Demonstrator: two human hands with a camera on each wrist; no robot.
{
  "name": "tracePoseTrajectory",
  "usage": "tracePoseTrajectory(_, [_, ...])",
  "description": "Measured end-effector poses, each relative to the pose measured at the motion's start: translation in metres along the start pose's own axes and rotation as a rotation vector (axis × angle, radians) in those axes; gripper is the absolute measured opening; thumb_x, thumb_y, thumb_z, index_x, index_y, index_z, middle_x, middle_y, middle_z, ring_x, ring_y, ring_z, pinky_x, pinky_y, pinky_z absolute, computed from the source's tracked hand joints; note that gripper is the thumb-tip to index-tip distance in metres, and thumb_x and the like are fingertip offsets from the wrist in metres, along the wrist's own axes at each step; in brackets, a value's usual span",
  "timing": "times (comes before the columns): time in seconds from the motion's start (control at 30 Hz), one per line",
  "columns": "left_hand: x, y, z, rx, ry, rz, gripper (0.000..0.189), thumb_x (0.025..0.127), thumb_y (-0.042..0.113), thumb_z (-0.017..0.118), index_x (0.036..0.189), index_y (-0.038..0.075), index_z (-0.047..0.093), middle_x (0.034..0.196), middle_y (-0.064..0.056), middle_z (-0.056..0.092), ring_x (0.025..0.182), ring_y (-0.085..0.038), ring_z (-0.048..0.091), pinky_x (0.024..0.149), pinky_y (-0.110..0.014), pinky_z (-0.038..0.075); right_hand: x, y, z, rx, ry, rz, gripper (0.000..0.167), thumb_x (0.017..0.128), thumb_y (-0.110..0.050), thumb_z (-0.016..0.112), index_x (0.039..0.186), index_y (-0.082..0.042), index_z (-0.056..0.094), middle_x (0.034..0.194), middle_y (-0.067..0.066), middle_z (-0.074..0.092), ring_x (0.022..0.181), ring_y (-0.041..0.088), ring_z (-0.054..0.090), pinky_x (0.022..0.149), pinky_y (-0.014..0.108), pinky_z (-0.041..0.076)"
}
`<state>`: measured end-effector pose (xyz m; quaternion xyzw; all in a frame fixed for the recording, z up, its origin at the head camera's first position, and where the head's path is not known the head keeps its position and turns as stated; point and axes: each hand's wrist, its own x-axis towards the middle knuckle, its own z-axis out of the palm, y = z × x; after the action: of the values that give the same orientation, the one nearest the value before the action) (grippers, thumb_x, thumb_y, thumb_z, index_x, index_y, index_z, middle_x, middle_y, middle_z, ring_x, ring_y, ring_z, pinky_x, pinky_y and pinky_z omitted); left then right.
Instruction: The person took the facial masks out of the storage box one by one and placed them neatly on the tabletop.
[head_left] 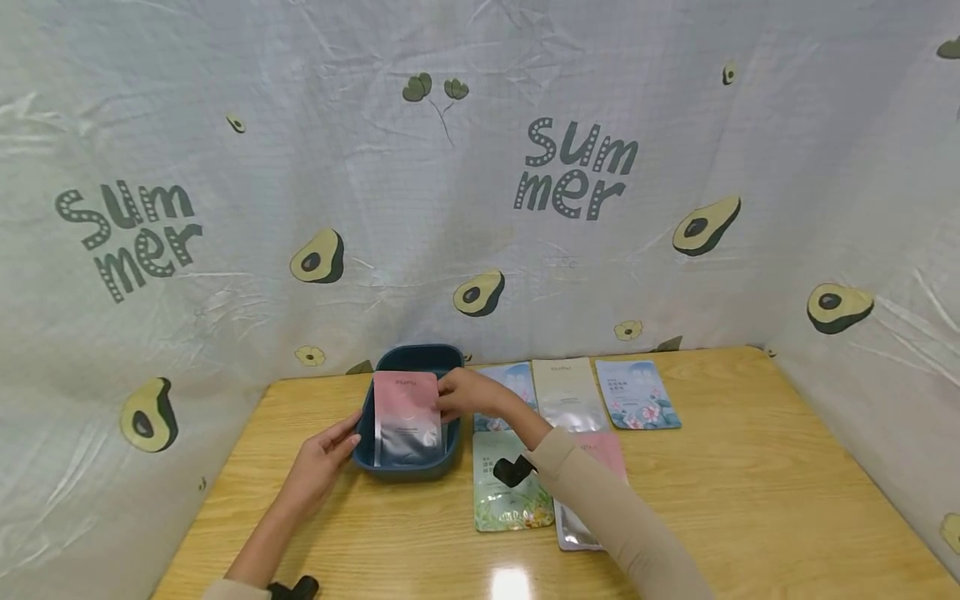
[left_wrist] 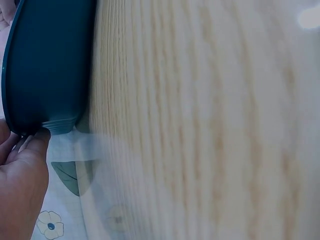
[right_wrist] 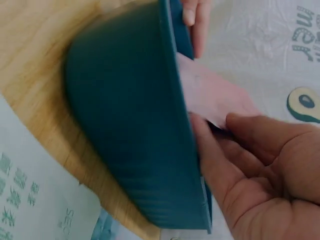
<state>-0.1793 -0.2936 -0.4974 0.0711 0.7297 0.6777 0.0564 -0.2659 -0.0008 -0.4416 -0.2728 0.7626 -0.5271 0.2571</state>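
A deep blue plastic basin [head_left: 408, 473] stands on the table at the left of the head view. A pink and silver sachet [head_left: 407, 417], probably a face mask packet, sits tilted over its opening. My right hand [head_left: 468, 392] pinches that sachet by its right edge, between thumb and fingers at the basin's rim, as the right wrist view shows with the hand [right_wrist: 265, 170] close up. On the opposite side, my left hand [head_left: 321, 458] holds the basin's left rim; in the left wrist view its fingertips [left_wrist: 37, 142] lie against the outer wall.
Several flat sachets lie right of the basin: a green one [head_left: 506, 492], a cream one [head_left: 567, 387], two blue floral ones, at the back [head_left: 513, 379] and farther right [head_left: 637, 396], and another pink one [head_left: 609, 454] partly under my right forearm. A patterned curtain [head_left: 480, 167] borders the table.
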Motion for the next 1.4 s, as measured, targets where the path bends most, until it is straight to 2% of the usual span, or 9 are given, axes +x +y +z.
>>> tracePoseTrajectory(0.1, [0.001, -0.001, 0.000, -0.010, -0.011, 0.005, 0.057, 0.107, 0.012, 0.054, 0.154, -0.009, 0.031, 0.160, -0.029, 0.028, 0.123, 0.006, 0.053, 0.099, -0.016, 0.048, -0.004, -0.001, 0.002, 0.012, 0.017, 0.027, 0.015, 0.100, 0.003, 0.058, 0.103, 0.009, 0.072, 0.094, 0.016, 0.072, 0.086, 0.023, 0.074, 0.080, 0.033, 0.062])
tracePoseTrajectory(0.27, [0.003, -0.002, 0.000, -0.025, -0.010, -0.007, 0.055, 0.107, 0.011, 0.053, 0.155, -0.007, 0.032, 0.160, -0.025, 0.030, 0.124, 0.006, 0.053, 0.100, -0.017, 0.048, -0.009, -0.003, 0.006, 0.045, 0.025, 0.048, 0.014, 0.096, 0.009, 0.062, 0.105, 0.011, 0.071, 0.102, 0.019, 0.073, 0.087, 0.025, 0.074, 0.081, 0.035, 0.062])
tracePoseTrajectory(0.5, [0.000, 0.000, -0.002, -0.022, -0.019, 0.003, 0.056, 0.108, 0.011, 0.052, 0.155, -0.008, 0.031, 0.161, -0.027, 0.028, 0.125, 0.008, 0.050, 0.100, -0.015, 0.047, -0.004, -0.003, 0.017, -0.002, 0.136, 0.077, 0.017, 0.101, -0.003, 0.062, 0.107, 0.006, 0.075, 0.092, 0.012, 0.074, 0.076, 0.019, 0.074, 0.073, 0.033, 0.063])
tracePoseTrajectory(0.73, [-0.002, 0.003, -0.002, -0.021, -0.021, -0.001, 0.055, 0.108, 0.010, 0.052, 0.155, -0.008, 0.031, 0.161, -0.027, 0.026, 0.126, 0.009, 0.049, 0.099, -0.014, 0.047, 0.002, 0.000, 0.033, -0.152, 0.225, -0.017, 0.012, 0.097, -0.002, 0.066, 0.097, 0.000, 0.078, 0.089, 0.010, 0.077, 0.071, 0.017, 0.074, 0.065, 0.026, 0.062])
tracePoseTrajectory(0.87, [-0.002, 0.001, 0.000, -0.025, -0.016, -0.009, 0.056, 0.107, 0.011, 0.052, 0.155, -0.008, 0.031, 0.161, -0.026, 0.027, 0.126, 0.009, 0.048, 0.099, -0.013, 0.046, 0.002, 0.004, 0.036, -0.131, 0.277, -0.038, 0.014, 0.097, -0.002, 0.066, 0.102, 0.002, 0.078, 0.091, 0.012, 0.077, 0.070, 0.017, 0.074, 0.064, 0.027, 0.062])
tracePoseTrajectory(1.1, [-0.002, -0.001, 0.005, -0.070, 0.016, -0.021, 0.057, 0.107, 0.010, 0.052, 0.156, -0.007, 0.028, 0.162, -0.024, 0.027, 0.124, 0.011, 0.049, 0.100, -0.013, 0.045, -0.004, 0.004, 0.027, -0.017, 0.333, -0.054, 0.017, 0.098, -0.005, 0.066, 0.109, 0.004, 0.075, 0.101, 0.016, 0.076, 0.077, 0.021, 0.075, 0.077, 0.045, 0.063])
tracePoseTrajectory(1.3, [-0.001, 0.001, 0.006, -0.084, 0.038, -0.037, 0.054, 0.108, 0.007, 0.049, 0.157, -0.006, 0.029, 0.162, -0.022, 0.028, 0.131, 0.004, 0.047, 0.103, -0.016, 0.045, -0.014, -0.008, 0.007, 0.026, 0.372, -0.045, 0.020, 0.100, -0.007, 0.064, 0.115, 0.002, 0.073, 0.110, 0.017, 0.074, 0.085, 0.020, 0.075, 0.084, 0.045, 0.061])
tracePoseTrajectory(1.4, [-0.001, 0.000, 0.006, -0.085, 0.046, -0.052, 0.053, 0.108, 0.005, 0.048, 0.157, -0.005, 0.029, 0.163, -0.020, 0.028, 0.134, 0.002, 0.045, 0.103, -0.016, 0.045, -0.021, -0.015, -0.003, 0.046, 0.396, -0.029, 0.022, 0.100, -0.008, 0.065, 0.117, 0.004, 0.071, 0.111, 0.017, 0.074, 0.087, 0.021, 0.075, 0.084, 0.041, 0.062])
